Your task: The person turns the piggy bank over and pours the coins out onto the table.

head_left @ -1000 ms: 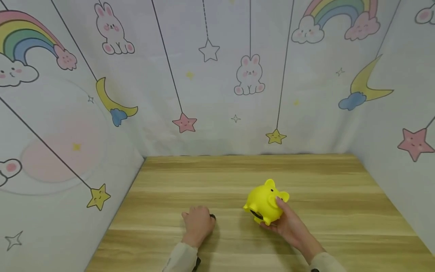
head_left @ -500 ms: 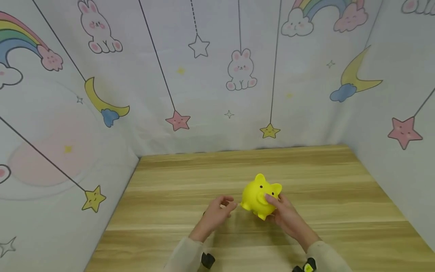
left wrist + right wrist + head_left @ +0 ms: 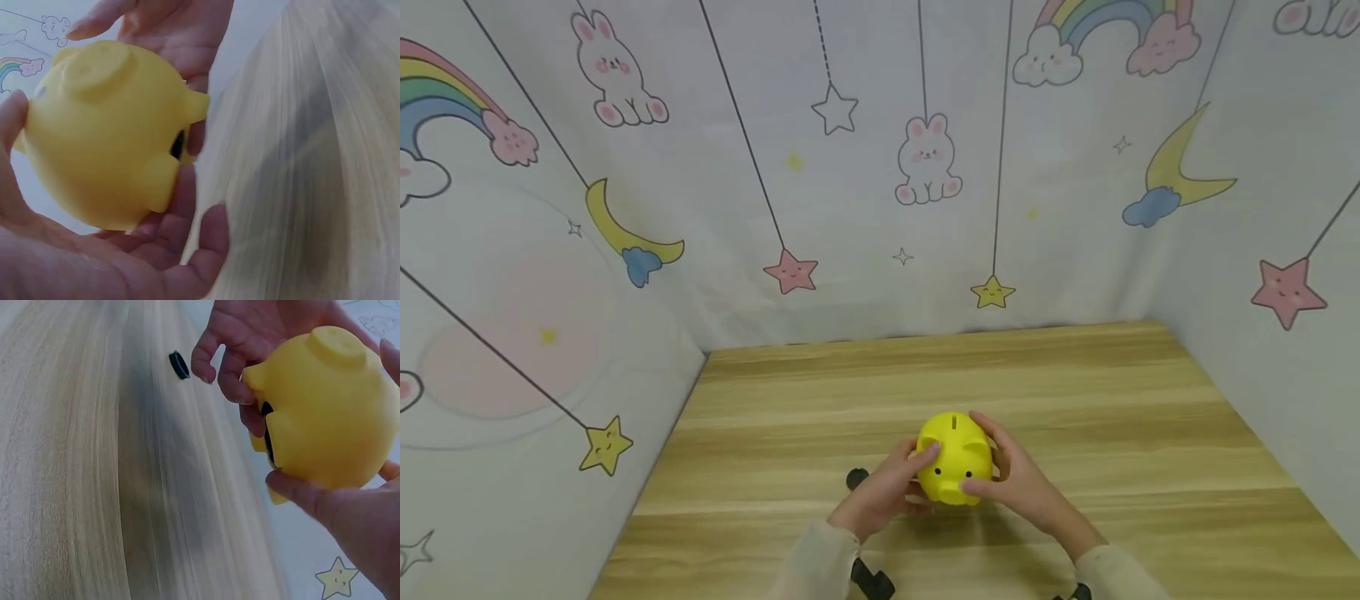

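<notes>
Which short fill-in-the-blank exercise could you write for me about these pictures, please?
1. The left hand and right hand hold a piggy bank whose colour is ____.
2. Of both hands, the ____ one is nearer the black cap.
3. In the head image, the coin slot is ____ the eyes, not below.
Missing words: yellow; left; above.

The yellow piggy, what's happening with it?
Someone holds a round, smooth yellow pig-shaped coin bank up off the wood-grain table, left hand on one side, right hand on the other. Its snout faces back toward them, and its narrow coin slot shows on top. A small, round black cap lies on the table near the left hand.
</notes>
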Tool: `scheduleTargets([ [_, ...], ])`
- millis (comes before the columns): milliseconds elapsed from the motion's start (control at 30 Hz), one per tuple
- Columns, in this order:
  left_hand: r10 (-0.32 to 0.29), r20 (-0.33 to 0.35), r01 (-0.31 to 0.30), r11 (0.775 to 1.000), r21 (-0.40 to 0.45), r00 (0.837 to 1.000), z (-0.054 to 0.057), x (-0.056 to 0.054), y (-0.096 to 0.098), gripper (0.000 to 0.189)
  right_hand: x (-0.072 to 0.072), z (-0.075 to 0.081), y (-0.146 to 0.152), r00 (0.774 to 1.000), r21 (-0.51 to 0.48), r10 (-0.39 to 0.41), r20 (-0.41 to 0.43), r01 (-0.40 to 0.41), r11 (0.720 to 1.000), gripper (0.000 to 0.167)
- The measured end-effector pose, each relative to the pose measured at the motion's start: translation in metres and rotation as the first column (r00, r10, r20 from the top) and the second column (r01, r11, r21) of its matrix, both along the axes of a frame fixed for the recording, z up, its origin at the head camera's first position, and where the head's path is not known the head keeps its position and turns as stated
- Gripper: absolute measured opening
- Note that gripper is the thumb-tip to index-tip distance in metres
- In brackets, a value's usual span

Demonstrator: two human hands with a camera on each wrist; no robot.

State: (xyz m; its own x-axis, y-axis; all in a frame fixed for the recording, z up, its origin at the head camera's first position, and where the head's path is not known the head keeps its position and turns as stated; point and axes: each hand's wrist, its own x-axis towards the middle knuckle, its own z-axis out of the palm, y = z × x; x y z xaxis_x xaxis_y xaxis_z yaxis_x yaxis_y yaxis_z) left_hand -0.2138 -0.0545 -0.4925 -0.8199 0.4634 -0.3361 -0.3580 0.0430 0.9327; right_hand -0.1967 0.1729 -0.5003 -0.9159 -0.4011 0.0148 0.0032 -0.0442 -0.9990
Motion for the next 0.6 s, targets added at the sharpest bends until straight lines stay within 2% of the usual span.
scheduleTargets([
  [133, 0.059, -0.033, -0.058, 0.997, 0.043, 0.998, -0.003, 0.002, 0.001, 0.08, 0.0, -0.002, 0.002, 1.0, -0.097, 0.017, -0.001, -0.017, 0.995, 0.089],
  [300, 0.122, -0.072, -0.114, 0.988, 0.104, 0.99, -0.009, 0.004, 0.001, 0.074, 0.002, -0.005, 0.003, 1.0, -0.095, -0.022, 0.017, 0.023, 0.995, 0.086],
  [467, 0.112, -0.076, -0.099, 0.982, 0.16, 0.991, -0.015, 0.007, -0.002, 0.071, 0.003, -0.006, 0.007, 0.999, -0.057, 0.02, 0.032, -0.018, 0.998, 0.08],
  [600, 0.083, -0.088, -0.061, 0.971, 0.232, 0.993, -0.018, 0.008, -0.004, 0.072, 0.005, -0.002, 0.008, 0.996, -0.075, 0.009, 0.092, -0.002, 0.997, 0.091],
])
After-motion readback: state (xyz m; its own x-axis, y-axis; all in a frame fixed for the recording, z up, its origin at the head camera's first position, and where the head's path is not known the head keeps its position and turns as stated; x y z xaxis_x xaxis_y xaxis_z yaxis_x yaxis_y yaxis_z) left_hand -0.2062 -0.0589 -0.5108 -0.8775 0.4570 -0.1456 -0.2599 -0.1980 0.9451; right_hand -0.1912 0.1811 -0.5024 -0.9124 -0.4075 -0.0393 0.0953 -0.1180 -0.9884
